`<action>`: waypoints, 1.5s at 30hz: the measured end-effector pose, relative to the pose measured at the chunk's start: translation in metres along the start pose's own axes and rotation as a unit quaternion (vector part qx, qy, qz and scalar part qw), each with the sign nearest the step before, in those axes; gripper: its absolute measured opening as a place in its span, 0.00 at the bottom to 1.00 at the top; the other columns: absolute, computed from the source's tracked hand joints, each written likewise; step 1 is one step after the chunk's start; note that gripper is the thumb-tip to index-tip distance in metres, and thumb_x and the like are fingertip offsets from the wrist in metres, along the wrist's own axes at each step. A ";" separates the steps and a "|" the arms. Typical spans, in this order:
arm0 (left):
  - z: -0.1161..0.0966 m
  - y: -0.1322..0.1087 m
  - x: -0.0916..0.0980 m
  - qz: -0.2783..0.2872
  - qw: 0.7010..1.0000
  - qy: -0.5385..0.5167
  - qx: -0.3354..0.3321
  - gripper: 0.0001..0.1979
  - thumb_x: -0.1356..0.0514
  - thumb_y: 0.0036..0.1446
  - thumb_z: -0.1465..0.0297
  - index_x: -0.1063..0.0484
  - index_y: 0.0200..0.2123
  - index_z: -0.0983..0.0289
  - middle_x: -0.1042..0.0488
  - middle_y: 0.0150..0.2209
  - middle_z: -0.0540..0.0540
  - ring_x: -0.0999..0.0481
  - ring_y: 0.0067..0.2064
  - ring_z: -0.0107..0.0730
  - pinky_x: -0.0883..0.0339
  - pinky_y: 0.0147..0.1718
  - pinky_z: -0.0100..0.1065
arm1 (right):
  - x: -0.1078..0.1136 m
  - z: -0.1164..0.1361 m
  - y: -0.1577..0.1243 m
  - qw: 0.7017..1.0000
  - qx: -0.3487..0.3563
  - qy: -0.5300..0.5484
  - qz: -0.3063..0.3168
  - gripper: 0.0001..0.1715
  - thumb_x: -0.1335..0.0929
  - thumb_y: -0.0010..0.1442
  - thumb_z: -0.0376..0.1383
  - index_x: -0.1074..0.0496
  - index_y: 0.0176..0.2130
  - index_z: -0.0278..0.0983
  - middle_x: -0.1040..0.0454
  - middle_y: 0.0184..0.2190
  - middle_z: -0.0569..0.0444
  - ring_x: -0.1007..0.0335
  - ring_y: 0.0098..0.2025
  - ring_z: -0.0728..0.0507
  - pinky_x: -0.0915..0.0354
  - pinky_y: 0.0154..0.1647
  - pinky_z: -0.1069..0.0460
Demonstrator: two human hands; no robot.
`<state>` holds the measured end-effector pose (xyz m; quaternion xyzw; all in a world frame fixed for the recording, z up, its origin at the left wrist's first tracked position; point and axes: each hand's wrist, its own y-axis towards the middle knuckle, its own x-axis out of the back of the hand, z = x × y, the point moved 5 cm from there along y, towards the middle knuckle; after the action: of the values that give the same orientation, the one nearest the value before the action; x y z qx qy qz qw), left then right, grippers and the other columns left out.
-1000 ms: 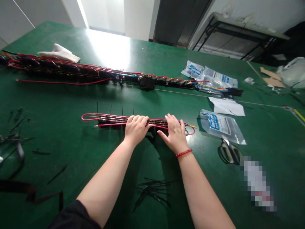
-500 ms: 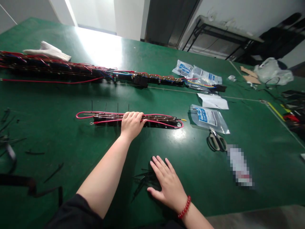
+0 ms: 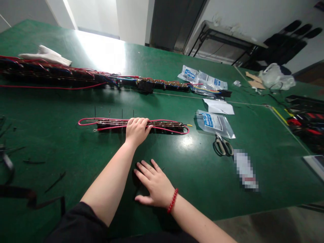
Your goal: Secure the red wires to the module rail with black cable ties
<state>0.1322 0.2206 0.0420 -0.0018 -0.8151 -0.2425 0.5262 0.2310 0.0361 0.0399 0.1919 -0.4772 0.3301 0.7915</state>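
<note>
My left hand [image 3: 136,130] rests with curled fingers on the middle of a short black strip assembly wrapped in red wires [image 3: 164,126], pressing it to the green table [image 3: 76,152]. Several black cable ties stick up from the strip to the left of that hand. My right hand [image 3: 153,184], with a red bead bracelet at the wrist, lies flat with fingers spread on the table close to me, covering a small heap of loose black cable ties, of which little shows.
A long wired strip assembly [image 3: 76,76] runs across the far table, a white glove [image 3: 45,55] behind it. Plastic bags [image 3: 215,123], scissors [image 3: 222,146] and paper lie right. Cut tie scraps [image 3: 32,162] litter the left. Tools sit at the far right edge.
My right hand left the strip's right end, came back to the heap of ties near me, then slid left over it. My left hand stayed on the strip.
</note>
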 end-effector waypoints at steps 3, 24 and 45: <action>0.000 0.000 0.000 -0.002 1.000 0.000 -0.001 0.16 0.48 0.66 0.57 0.28 0.48 0.58 0.21 0.46 0.57 0.26 0.48 0.45 0.43 0.51 0.46 | -0.001 -0.006 0.014 0.999 -0.035 -0.010 -0.036 0.33 0.36 0.65 0.45 0.41 0.66 0.39 0.38 0.67 0.47 0.48 0.70 0.40 0.52 0.72 0.37; 0.001 0.000 0.001 -0.012 1.000 0.002 -0.007 0.15 0.47 0.66 0.58 0.27 0.47 0.58 0.21 0.44 0.57 0.26 0.47 0.45 0.42 0.51 0.45 | 0.047 -0.071 0.001 0.941 -0.185 -0.067 -0.276 0.20 0.38 0.64 0.34 0.29 0.54 0.38 0.25 0.51 0.46 0.32 0.55 0.38 0.39 0.60 0.39; 0.001 0.000 -0.001 -0.023 0.999 0.020 -0.011 0.15 0.47 0.66 0.58 0.28 0.48 0.58 0.20 0.44 0.56 0.25 0.47 0.44 0.41 0.50 0.45 | 0.053 -0.087 0.073 0.948 -0.264 -0.058 -0.168 0.07 0.34 0.64 0.37 0.27 0.40 0.39 0.24 0.41 0.50 0.32 0.45 0.41 0.36 0.48 0.46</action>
<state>0.1317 0.2214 0.0409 0.0153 -0.8016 -0.2636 0.5364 0.2507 0.1596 0.0447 0.0722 -0.5534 0.0424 0.8287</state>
